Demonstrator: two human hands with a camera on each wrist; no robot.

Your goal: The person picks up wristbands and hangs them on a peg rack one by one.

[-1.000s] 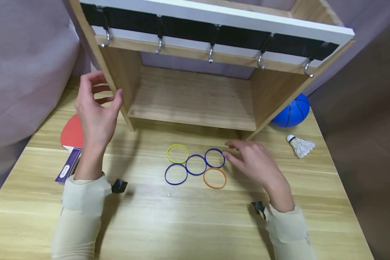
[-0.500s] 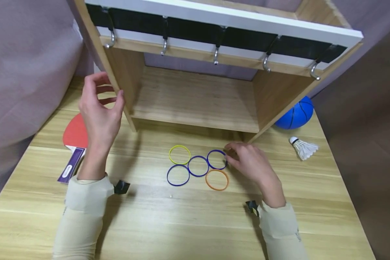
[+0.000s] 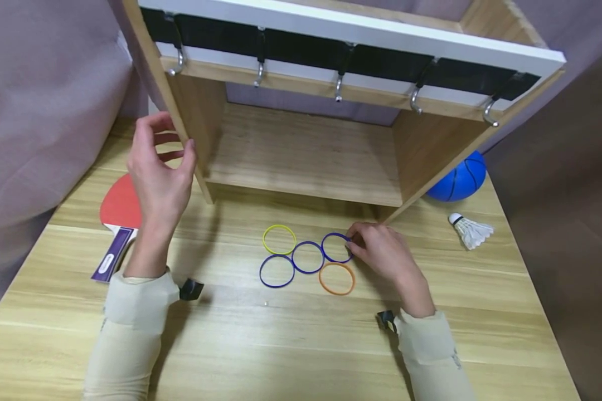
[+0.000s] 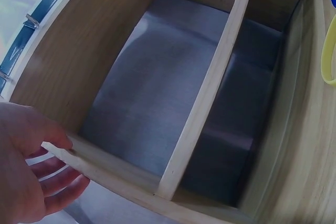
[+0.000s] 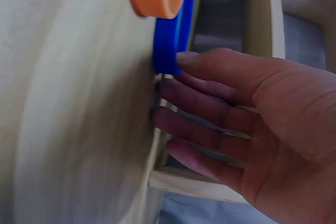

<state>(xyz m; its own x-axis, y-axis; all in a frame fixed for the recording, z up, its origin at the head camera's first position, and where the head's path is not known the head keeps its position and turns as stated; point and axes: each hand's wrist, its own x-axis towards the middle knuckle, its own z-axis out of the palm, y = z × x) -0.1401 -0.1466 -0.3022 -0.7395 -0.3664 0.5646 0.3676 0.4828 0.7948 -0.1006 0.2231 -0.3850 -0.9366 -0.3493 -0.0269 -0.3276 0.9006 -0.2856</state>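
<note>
My left hand [image 3: 163, 172] grips the front edge of the left side panel [image 4: 105, 174] of a wooden shelf unit [image 3: 301, 150], thumb inside and fingers outside. My right hand [image 3: 383, 250] is at the right-hand edge of a blue ring [image 3: 325, 255]; its thumb and index finger pinch the rim. The right wrist view has the thumb against this blue ring [image 5: 167, 51], with the other fingers low beside the tabletop. Touching it on the table are a yellow ring [image 3: 279, 225], two more dark blue rings [image 3: 277, 287] and an orange ring [image 3: 337, 293].
Metal hooks [image 3: 338, 92] hang along the unit's black-and-white front rail [image 3: 301, 47]. A red table tennis bat [image 3: 120, 206] lies left of the unit. On the right are a blue ball [image 3: 459, 181] and a shuttlecock [image 3: 471, 230]. Curtains [image 3: 45, 111] surround the table.
My right hand has moved left to the blue ring, and its thumb and index finger have closed in on the rim. The left hand keeps its hold on the panel. The head view has shifted slightly.
</note>
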